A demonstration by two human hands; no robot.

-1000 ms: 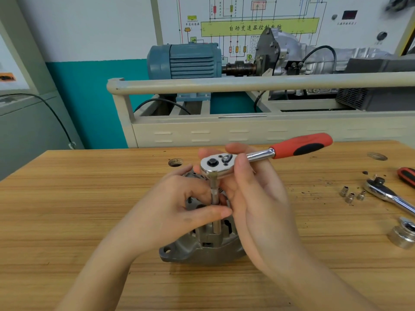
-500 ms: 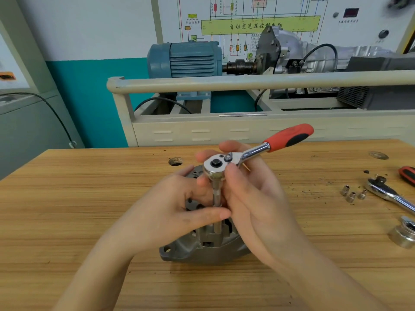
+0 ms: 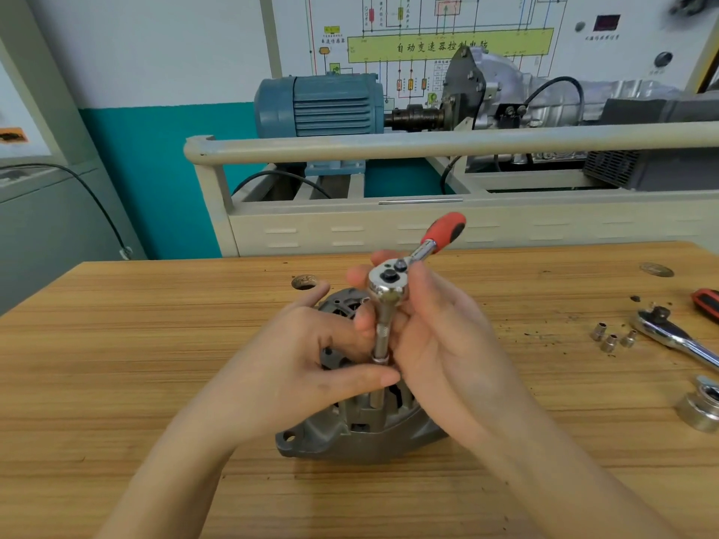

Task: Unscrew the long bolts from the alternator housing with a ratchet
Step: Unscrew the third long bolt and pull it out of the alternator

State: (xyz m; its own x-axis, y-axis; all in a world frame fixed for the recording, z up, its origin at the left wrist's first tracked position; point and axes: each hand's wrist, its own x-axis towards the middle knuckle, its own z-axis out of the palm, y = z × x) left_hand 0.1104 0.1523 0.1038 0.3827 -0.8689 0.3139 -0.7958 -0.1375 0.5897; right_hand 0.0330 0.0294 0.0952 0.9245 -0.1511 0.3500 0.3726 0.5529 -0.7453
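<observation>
Two hands work over one grey cast alternator housing (image 3: pixel 350 433), which sits on the wooden tabletop (image 3: pixel 116 383) with a mounting ear and its hole facing the camera and dark slots in its side. A chrome ratchet (image 3: pixel 389 285) stands above the housing on a slim extension (image 3: pixel 380 336) running down into it; the bolt itself can't be made out. Versus half a second ago, the red-and-black handle (image 3: pixel 445 227) has swung from pointing right of the housing to pointing away behind it, more foreshortened; the housing hasn't shifted. Left hand (image 3: pixel 295 367): grip clamped on the extension low down, thumb across its front, just above the housing top. Right hand (image 3: pixel 439 344): fingers curled round the ratchet head, right of the extension, over the housing's right side. Right of the housing, well apart: three small sockets (image 3: pixel 612 338), a second ratchet (image 3: pixel 677 336), a pulley (image 3: pixel 702 408).
</observation>
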